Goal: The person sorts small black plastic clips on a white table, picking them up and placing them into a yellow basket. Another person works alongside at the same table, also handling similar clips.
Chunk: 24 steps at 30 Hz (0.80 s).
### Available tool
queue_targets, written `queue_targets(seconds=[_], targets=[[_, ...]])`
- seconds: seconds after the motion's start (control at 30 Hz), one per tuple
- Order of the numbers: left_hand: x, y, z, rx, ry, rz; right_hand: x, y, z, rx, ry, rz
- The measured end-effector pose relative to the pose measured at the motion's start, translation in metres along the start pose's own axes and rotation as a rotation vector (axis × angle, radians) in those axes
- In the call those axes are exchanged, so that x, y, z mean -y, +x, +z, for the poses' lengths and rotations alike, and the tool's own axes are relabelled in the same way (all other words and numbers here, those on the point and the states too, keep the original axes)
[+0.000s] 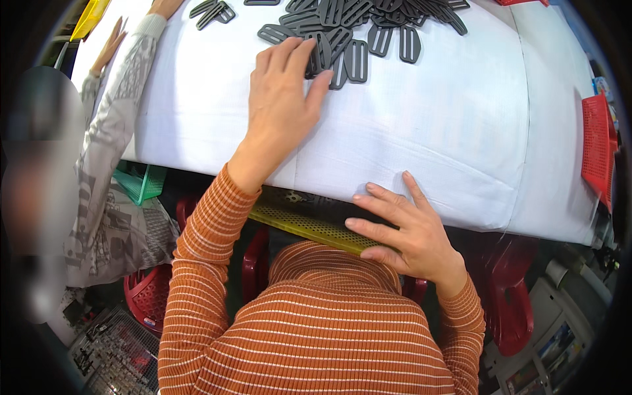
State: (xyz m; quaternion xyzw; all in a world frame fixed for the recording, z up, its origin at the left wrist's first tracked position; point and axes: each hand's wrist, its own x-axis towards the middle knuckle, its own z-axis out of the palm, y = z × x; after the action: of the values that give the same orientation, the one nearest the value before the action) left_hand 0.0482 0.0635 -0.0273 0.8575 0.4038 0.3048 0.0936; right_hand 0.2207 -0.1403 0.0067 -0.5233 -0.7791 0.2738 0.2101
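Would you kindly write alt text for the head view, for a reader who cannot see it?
A person's left hand reaches across a white-covered table to touch a pile of flat grey plastic buckles. Their right hand rests open at the table's near edge, above a yellow perforated tray. Another person's patterned sleeve lies at the left.

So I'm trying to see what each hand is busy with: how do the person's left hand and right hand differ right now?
The left hand reaches far up the white table cover, fingertips on the pile of grey plastic buckles; the right hand stays at the near edge, touching no buckles. The left lies palm down with fingers pointing away; the right's fingers spread sideways over the edge, above a yellow perforated tray. Both are bare, open, with orange striped sleeves.
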Motion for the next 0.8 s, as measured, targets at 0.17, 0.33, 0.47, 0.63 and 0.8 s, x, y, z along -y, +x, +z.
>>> queue_targets(seconds=[0.17,0.33,0.47,0.63,0.8], targets=[[-0.037,-0.009,0.012,0.168,-0.128,0.166,-0.018,0.011,-0.016,-0.369,-0.123,0.146],[-0.068,-0.032,0.002,0.188,-0.273,0.208,-0.031,0.009,-0.021,-0.577,-0.092,0.273],[-0.009,-0.005,-0.018,-0.034,-0.055,0.093,-0.043,-0.005,-0.011,-0.615,-0.051,0.305],[0.071,0.014,-0.037,-0.013,0.114,-0.033,-0.038,0.004,-0.006,-0.625,-0.16,0.213],[0.026,-0.022,-0.043,0.327,-0.151,0.198,-0.009,0.027,0.017,-0.363,-0.316,0.118]])
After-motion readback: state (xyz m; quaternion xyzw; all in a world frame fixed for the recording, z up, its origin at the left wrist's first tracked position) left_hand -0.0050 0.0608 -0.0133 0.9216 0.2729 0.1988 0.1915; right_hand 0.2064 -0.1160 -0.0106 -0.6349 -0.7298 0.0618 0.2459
